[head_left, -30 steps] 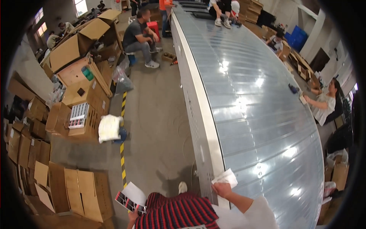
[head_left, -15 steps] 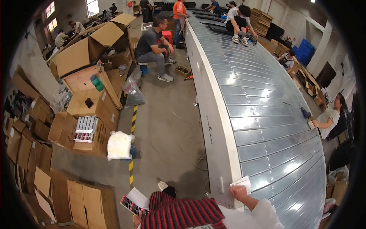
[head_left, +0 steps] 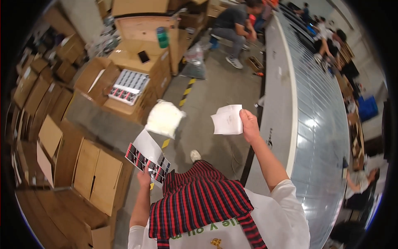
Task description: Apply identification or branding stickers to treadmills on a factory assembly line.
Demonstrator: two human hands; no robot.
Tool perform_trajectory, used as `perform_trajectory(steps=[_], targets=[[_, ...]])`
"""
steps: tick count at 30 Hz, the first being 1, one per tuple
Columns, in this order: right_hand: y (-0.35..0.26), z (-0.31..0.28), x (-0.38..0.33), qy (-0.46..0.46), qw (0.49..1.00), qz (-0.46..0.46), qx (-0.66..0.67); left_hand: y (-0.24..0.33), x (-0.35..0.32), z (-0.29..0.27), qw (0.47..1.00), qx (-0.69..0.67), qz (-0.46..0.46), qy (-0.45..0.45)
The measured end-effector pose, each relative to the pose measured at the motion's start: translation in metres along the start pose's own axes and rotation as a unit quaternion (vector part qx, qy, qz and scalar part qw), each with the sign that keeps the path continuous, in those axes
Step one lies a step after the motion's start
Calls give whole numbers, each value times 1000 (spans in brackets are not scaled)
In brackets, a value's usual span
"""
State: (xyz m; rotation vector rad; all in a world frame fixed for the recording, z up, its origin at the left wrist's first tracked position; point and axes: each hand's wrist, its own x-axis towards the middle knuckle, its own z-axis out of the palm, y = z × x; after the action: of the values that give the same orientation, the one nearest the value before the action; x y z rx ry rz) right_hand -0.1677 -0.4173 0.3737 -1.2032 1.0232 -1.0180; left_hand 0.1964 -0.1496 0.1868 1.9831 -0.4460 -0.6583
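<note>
My left hand point(head_left: 144, 177) is closed on a printed sheet point(head_left: 136, 155) patterned in red, black and white, its white part point(head_left: 148, 146) standing up from it. My right hand point(head_left: 249, 125) pinches a folded white paper point(head_left: 228, 120) by its right edge, with the thumb on top. That paper is held out in mid-air over the floor, to the left of the long metal-slatted conveyor point(head_left: 317, 137). A red and black striped apron point(head_left: 201, 203) covers my front, between my two forearms.
Left of me stand open cardboard boxes point(head_left: 96, 172); one holds a stack of similar printed sheets point(head_left: 129, 85). A stool with a fluffy white cover point(head_left: 164, 119) stands ahead. Further off, a seated person point(head_left: 232, 31) is beside the conveyor, and another person point(head_left: 327, 45) sits on it.
My right hand has lifted off the conveyor's edge and swung left with the white paper. My left hand has come further into view with the printed sheet. The view has turned left.
</note>
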Motion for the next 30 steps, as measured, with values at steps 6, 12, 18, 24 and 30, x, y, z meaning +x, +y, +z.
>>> perform_trajectory(steps=[6,12,18,24,30], targets=[[8,114,92,-128,991,17,36,-42,34,-60,992,-40,-23,121],[27,248,188,-144,986,49,-71,-45,52,-107,954,-113,-167,223],[82,391,303,-275,942,-11,-191,-17,55,-146,870,0,-362,335],[79,564,346,-317,940,-59,-111,-209,31,-147,823,228,-421,307],[82,697,404,-316,937,-90,-121,-220,156,-179,820,175,-428,336]])
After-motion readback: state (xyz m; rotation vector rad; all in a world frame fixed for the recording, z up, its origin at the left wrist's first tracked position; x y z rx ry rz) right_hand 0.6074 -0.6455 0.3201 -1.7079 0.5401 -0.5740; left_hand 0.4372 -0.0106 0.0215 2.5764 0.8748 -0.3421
